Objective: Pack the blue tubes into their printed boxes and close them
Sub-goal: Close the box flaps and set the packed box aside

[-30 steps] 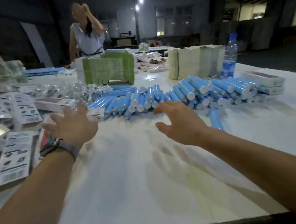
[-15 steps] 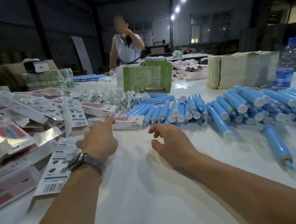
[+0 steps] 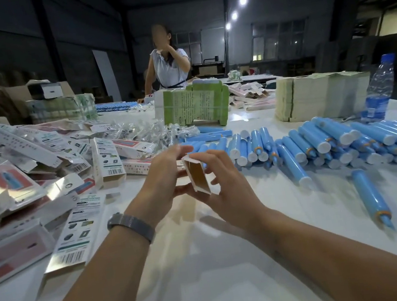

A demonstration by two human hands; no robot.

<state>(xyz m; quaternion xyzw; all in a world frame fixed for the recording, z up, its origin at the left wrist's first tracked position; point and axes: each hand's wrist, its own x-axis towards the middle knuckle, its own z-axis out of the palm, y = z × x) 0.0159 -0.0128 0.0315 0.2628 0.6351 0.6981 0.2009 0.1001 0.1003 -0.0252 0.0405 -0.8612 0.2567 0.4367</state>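
Both my hands hold one printed box [image 3: 197,176] above the white table [image 3: 210,265]; its open end faces me and shows a brown inside. My left hand [image 3: 164,179] grips its left side, and my right hand [image 3: 226,185] curls round its right side and bottom. A long heap of blue tubes [image 3: 321,146] with white caps lies behind and to the right of my hands. One blue tube [image 3: 371,195] lies apart at the right, nozzle toward me. A pile of printed boxes [image 3: 28,182] covers the table's left side.
A person [image 3: 169,63] stands at the table's far end. A green carton stack [image 3: 195,106] and a pale stack [image 3: 321,94] stand at the back. A water bottle [image 3: 379,90] is at the far right. Small clear-wrapped parts [image 3: 147,132] lie behind the boxes.
My left hand, which was reaching toward the boxes, has picked one up. My right hand has come in and joined it on the box. The view has shifted left.
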